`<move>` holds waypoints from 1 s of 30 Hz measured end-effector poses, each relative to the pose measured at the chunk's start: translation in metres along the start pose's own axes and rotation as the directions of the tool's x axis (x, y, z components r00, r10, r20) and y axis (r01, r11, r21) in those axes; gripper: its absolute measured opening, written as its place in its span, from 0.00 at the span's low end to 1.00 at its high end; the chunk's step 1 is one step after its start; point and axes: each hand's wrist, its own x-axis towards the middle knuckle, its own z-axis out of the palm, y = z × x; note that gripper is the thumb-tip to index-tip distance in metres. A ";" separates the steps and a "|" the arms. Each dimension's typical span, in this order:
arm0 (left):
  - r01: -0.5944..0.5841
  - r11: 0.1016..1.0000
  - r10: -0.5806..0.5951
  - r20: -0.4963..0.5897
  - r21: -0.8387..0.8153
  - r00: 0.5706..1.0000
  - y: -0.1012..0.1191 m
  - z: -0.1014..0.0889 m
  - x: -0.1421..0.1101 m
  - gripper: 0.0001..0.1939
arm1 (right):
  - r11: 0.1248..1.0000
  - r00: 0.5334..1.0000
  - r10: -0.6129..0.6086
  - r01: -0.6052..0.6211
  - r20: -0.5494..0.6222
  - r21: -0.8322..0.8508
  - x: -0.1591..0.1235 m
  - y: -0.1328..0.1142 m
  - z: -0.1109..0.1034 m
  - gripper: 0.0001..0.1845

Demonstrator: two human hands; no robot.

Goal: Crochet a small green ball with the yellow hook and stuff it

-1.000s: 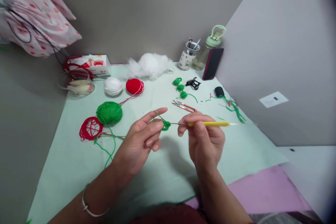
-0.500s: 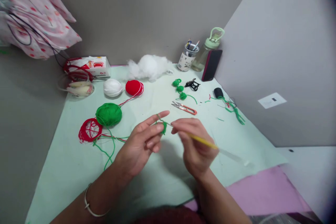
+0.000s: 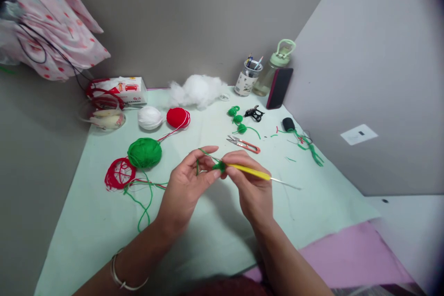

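A small green crochet piece [image 3: 218,166] is pinched in my left hand [image 3: 187,180], with green yarn running over the raised index finger. My right hand [image 3: 253,189] is closed round a crochet hook [image 3: 251,171] with a yellow grip; its bare metal end points to the lower right. The working tip is at the green piece, partly hidden by the fingers. Both hands meet above the table. To the left lies a green yarn ball [image 3: 144,153], its loose strands trailing toward my left wrist.
Orange thread snips [image 3: 243,144] lie beyond my hands, near small green crocheted balls [image 3: 242,128] and a black claw clip [image 3: 254,113]. Red yarn [image 3: 178,117], white yarn [image 3: 150,118] and white stuffing [image 3: 199,91] sit farther back. A phone [image 3: 279,88] leans by a bottle [image 3: 268,76].
My right hand has moved left and now touches the green piece beside my left fingers. The hook has come to a flatter angle, and my left thumb has shifted on the piece.
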 end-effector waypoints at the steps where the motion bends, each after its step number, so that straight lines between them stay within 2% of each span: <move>1: -0.007 1.000 0.008 -0.005 0.009 1.000 0.000 -0.001 0.001 0.20 | 0.999 1.000 0.016 -0.016 0.014 -0.037 0.001 0.000 -0.001 0.05; 3: -0.009 1.000 0.008 0.010 0.023 1.000 0.000 -0.003 0.002 0.21 | 0.996 0.997 0.073 -0.071 0.030 -0.054 0.002 0.000 -0.002 0.04; 7: 0.041 0.996 -0.049 0.110 0.081 0.993 0.002 -0.008 0.006 0.19 | 0.979 0.982 0.191 -0.189 -0.015 0.074 0.004 0.005 -0.004 0.03; 9: 0.023 0.986 -0.047 0.141 0.166 0.989 0.003 -0.009 0.007 0.14 | 0.976 0.977 0.209 -0.205 -0.049 0.077 0.004 0.007 -0.005 0.05; 12: -0.069 0.955 0.035 0.122 0.289 0.992 0.001 -0.009 0.009 0.02 | 0.981 0.977 0.195 -0.196 -0.092 -0.003 0.005 0.008 -0.005 0.05; 16: -0.127 0.931 0.108 0.074 0.342 0.991 0.000 -0.010 0.008 0.05 | 0.971 0.967 0.235 -0.238 -0.102 -0.020 0.007 0.005 -0.004 0.07; 21: -0.218 0.881 0.196 0.095 0.421 0.976 0.001 -0.011 0.005 0.09 | 0.935 0.935 0.352 -0.353 -0.040 -0.018 0.009 0.003 0.001 0.12; 25: -0.283 0.837 0.258 0.117 0.469 0.959 0.001 -0.012 0.004 0.10 | 0.917 0.915 0.397 -0.394 -0.071 0.055 0.009 0.007 0.003 0.10; 27: -0.254 0.854 0.221 0.125 0.455 0.967 0.000 -0.013 0.005 0.10 | 0.909 0.906 0.409 -0.393 -0.108 0.141 0.012 0.011 0.000 0.12; 30: -0.113 0.936 0.078 0.117 0.333 0.990 -0.005 -0.015 0.010 0.08 | 0.893 0.894 0.432 -0.405 -0.119 0.195 0.016 0.014 -0.004 0.14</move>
